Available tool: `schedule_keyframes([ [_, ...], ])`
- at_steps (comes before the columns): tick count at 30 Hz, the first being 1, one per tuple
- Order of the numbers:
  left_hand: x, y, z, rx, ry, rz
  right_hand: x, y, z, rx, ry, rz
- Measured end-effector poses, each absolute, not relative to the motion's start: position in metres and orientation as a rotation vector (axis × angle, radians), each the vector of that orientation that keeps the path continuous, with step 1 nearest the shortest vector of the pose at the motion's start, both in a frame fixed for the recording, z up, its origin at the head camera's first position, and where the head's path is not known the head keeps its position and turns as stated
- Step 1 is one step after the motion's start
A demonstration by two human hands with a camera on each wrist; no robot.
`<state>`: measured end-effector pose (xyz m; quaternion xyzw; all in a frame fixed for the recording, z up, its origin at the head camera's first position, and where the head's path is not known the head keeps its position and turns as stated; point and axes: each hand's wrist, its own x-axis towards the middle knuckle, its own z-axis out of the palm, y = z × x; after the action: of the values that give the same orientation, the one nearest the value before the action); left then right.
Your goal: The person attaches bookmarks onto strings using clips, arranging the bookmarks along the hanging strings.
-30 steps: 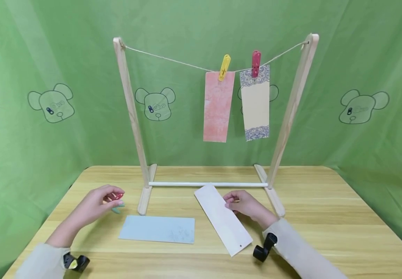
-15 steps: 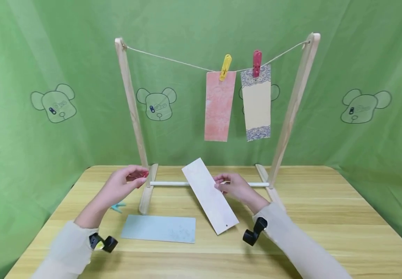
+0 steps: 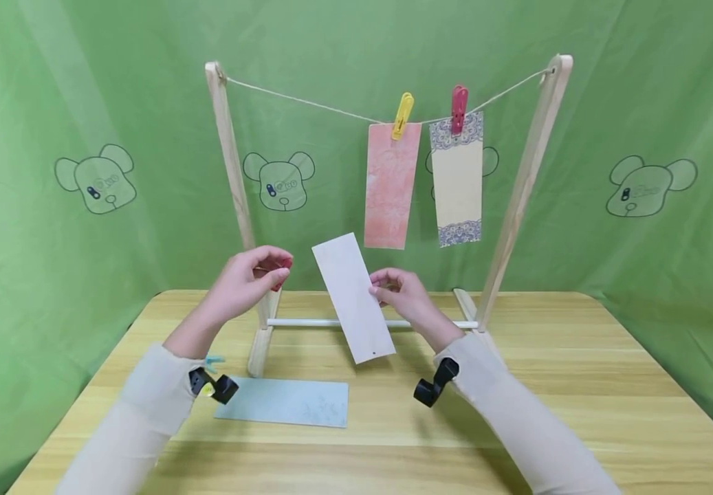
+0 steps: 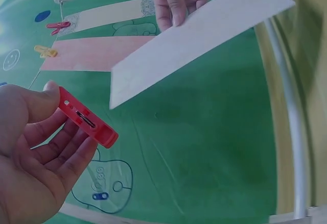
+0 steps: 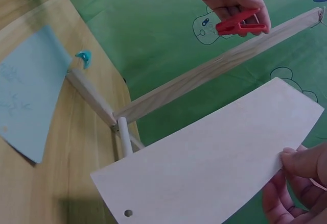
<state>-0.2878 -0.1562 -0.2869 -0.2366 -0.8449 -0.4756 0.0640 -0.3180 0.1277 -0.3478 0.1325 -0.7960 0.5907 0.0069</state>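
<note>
Below and left of the hanging pink card, in midair, holds a tilted white card by its right edge in the right hand; pinches a red clip in the left hand, apart from it. Best to level the upper end, keeping it uncovered.

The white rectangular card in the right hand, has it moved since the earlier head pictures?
Yes, the card rose: its top, first about level with the white horizontal rod, is now well above it.

The table bears a frame, blue card and teal clip.
</note>
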Motion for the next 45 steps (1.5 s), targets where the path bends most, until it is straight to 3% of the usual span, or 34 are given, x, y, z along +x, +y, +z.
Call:
schedule_keyframes([
  [28, -0.340, -0.103, -0.161, -0.601, -2.241, -1.484, -0.342, 0.101, -0.295, 0.431, -2.256, 1.787],
  [45, -0.351, -0.075, -0.100, -0.493, -2.132, -1.680, -0.352, 0.095, -0.265, 0.416, -2.174, 1.781],
])
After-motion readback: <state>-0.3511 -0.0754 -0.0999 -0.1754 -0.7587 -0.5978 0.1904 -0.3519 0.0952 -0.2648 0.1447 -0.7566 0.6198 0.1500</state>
